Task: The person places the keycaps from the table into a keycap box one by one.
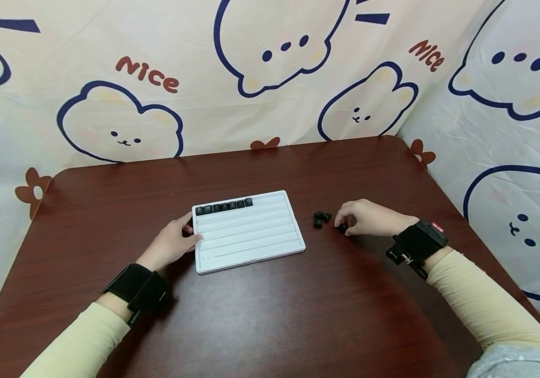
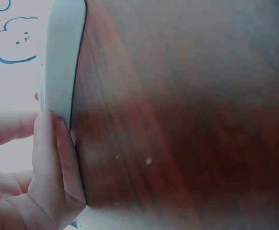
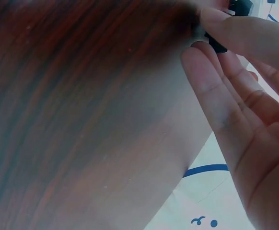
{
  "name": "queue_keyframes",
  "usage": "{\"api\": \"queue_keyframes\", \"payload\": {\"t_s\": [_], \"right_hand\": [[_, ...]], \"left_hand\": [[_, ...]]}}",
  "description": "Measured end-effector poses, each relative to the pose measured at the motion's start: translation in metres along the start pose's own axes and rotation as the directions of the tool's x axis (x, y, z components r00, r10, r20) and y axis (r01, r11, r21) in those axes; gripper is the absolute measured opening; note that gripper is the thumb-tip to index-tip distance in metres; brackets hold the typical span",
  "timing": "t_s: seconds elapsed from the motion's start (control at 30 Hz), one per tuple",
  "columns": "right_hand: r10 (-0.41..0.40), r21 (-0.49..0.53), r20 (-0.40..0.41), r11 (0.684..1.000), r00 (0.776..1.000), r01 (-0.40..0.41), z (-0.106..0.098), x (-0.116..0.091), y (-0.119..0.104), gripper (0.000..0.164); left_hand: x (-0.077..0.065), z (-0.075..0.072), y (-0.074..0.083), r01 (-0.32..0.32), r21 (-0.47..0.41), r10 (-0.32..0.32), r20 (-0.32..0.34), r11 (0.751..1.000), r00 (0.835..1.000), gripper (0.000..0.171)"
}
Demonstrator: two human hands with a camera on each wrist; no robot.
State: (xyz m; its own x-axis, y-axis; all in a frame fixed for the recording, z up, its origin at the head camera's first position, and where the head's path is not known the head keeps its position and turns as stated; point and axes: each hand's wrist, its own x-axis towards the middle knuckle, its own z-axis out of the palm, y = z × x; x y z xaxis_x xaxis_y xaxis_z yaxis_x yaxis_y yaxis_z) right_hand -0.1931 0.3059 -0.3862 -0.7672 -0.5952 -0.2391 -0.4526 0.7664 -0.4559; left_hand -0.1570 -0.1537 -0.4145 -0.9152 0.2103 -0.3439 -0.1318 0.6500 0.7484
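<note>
A white ridged tray (image 1: 250,237) lies on the table, with several black keycaps (image 1: 224,207) lined up along the left part of its top row. My left hand (image 1: 170,244) holds the tray's left edge between thumb and fingers; the left wrist view shows the tray's side (image 2: 63,62) against the fingertips. Right of the tray, my right hand (image 1: 369,218) pinches a black keycap (image 1: 343,228) at table height. In the right wrist view, thumb and fingers partly hide that keycap (image 3: 217,44). Three loose keycaps (image 1: 318,216) lie just left of the right hand.
The dark brown wooden table (image 1: 270,320) has rounded far corners. A printed cloth (image 1: 232,121) with cartoon clouds hangs behind it and along its right side. Black camera straps (image 1: 418,244) sit on both wrists.
</note>
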Motion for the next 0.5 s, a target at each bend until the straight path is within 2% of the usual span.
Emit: {"api": "queue_keyframes", "payload": {"t_s": [0.5], "right_hand": [[-0.044, -0.008, -0.013, 0.999, 0.999, 0.044, -0.0083, 0.0094, -0.0078, 0.026]], "left_hand": [[-0.0011, -0.0005, -0.0007, -0.017, 0.013, 0.017, -0.006, 1.0, 1.0, 0.072]]}}
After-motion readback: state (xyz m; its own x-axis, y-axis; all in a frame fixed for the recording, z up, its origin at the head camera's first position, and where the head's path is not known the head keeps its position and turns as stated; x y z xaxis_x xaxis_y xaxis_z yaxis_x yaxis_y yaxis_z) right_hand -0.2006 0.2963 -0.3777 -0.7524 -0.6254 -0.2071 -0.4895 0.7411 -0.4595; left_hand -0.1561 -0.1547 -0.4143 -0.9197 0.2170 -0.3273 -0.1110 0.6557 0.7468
